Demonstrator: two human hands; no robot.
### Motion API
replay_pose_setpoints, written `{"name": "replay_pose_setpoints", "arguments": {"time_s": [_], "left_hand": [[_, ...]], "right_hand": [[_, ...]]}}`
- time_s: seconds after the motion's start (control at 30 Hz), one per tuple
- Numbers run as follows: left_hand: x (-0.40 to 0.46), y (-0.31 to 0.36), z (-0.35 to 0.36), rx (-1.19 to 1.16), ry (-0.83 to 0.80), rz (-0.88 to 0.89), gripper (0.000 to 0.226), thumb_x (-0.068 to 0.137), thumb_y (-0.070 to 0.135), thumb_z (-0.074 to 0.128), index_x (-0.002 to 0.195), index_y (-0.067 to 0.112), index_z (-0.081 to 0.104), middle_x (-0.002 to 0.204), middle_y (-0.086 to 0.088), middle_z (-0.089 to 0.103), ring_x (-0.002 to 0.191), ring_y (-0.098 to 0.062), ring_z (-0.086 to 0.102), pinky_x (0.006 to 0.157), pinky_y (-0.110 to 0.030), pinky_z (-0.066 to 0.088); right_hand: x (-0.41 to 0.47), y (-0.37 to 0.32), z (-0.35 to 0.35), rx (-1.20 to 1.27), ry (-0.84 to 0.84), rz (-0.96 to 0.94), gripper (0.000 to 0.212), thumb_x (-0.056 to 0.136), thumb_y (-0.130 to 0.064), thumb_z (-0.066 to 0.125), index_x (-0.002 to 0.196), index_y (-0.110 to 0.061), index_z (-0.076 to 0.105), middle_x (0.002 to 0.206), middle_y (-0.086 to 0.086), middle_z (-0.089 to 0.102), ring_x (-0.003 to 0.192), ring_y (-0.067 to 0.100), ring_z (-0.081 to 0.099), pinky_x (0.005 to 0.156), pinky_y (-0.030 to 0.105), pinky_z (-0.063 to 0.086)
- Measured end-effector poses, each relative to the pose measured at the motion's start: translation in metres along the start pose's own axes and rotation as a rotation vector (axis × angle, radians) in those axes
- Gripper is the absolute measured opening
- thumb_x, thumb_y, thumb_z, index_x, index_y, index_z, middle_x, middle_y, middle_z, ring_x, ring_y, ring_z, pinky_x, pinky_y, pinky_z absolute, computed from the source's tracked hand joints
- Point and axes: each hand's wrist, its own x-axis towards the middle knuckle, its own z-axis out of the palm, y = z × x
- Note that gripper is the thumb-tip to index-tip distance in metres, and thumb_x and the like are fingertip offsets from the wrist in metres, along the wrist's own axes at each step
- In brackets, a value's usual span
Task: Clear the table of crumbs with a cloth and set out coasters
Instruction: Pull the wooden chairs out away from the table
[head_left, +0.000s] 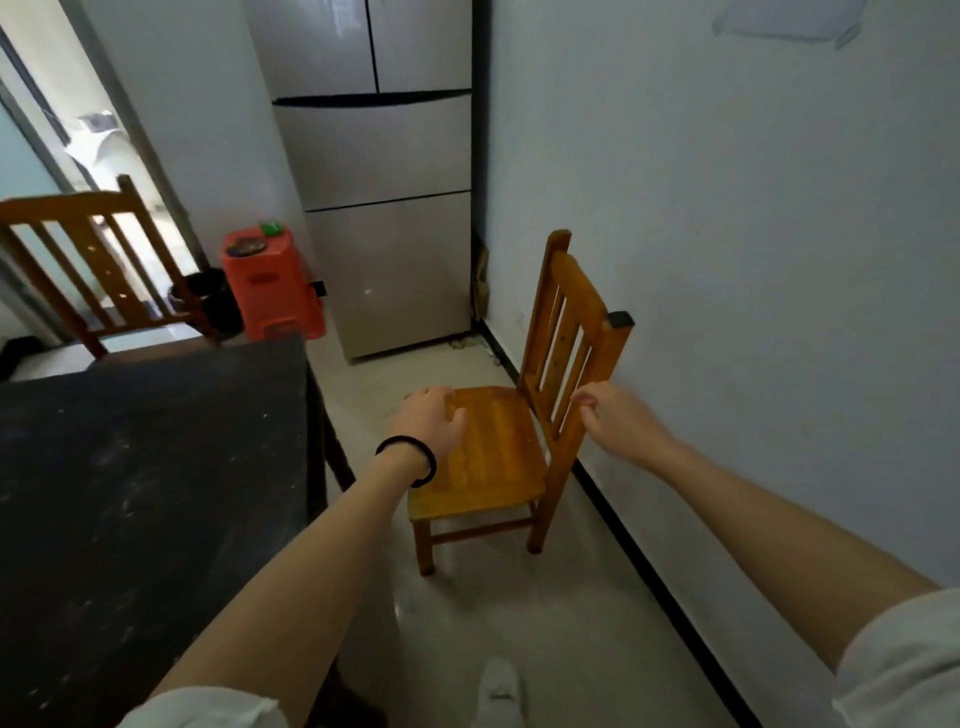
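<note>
Both arms out over a wooden chair (498, 441) standing on the pale floor (519, 613) against the white wall (753, 260). Left hand (434, 415) hangs above the front-left part of the seat, fingers loosely curled and slightly spread, holding nothing; can't tell if the fingertips touch the wood. Black hair tie (410, 460) on that wrist. Right hand (618, 421) is just beside the chair back's near post, fingers curled with thumb and forefinger close together, nothing visibly gripped; contact with the post unclear. Dark table (130, 493) fills the lower left, its top dusted with pale specks and smears, near corner just left of the chair. No cloth or coasters in view. Second wooden chair (98, 265) at the table's far side. Behind: orange plastic stool (270, 286) with small items on top, black bin (213, 301) beside it, tall fridge (384, 208) in the corner. White shoe (498, 691) at bottom edge, white sleeves (904, 665) rolled up.
</note>
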Motion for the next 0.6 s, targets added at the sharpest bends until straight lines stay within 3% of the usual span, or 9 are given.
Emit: {"name": "replay_pose_setpoints", "arguments": {"time_s": [0.2, 0.33, 0.47, 0.6], "left_hand": [[0.135, 0.060, 0.034, -0.156, -0.033, 0.020, 0.044, 0.095, 0.030, 0.046, 0.135, 0.012, 0.044, 0.137, -0.007, 0.050, 0.125, -0.022, 0.048, 0.102, -0.037, 0.043], [0.210, 0.104, 0.049, -0.231, -0.100, 0.021, 0.031, 0.096, 0.027, 0.045, 0.124, 0.016, 0.050, 0.123, -0.009, 0.055, 0.111, -0.023, 0.053, 0.097, -0.036, 0.044], [0.269, 0.139, 0.070, -0.270, -0.173, 0.016, 0.048, 0.095, 0.031, 0.047, 0.138, 0.011, 0.039, 0.134, -0.008, 0.051, 0.116, -0.024, 0.053, 0.089, -0.030, 0.046], [0.313, 0.159, 0.110, -0.329, -0.281, -0.083, 0.065, 0.090, 0.042, 0.052, 0.144, 0.015, 0.027, 0.144, -0.009, 0.040, 0.124, -0.025, 0.048, 0.098, -0.038, 0.046]], "right_hand": [[0.117, 0.068, -0.038, -0.010, 0.117, 0.006, 0.029, 0.095, -0.012, 0.040, 0.119, -0.011, 0.057, 0.120, 0.010, 0.058, 0.105, 0.023, 0.056, 0.090, 0.033, 0.046], [0.193, 0.100, -0.070, -0.032, 0.095, 0.043, 0.033, 0.095, -0.009, 0.037, 0.125, -0.008, 0.052, 0.128, 0.012, 0.053, 0.116, 0.024, 0.051, 0.099, 0.034, 0.041], [0.253, 0.133, -0.081, -0.026, 0.065, 0.037, 0.035, 0.097, -0.008, 0.036, 0.131, -0.009, 0.046, 0.135, 0.011, 0.048, 0.122, 0.024, 0.048, 0.103, 0.034, 0.038], [0.320, 0.164, -0.075, -0.154, -0.024, -0.085, 0.043, 0.096, -0.006, 0.039, 0.138, -0.015, 0.036, 0.145, 0.009, 0.037, 0.129, 0.025, 0.041, 0.106, 0.038, 0.038]]}}
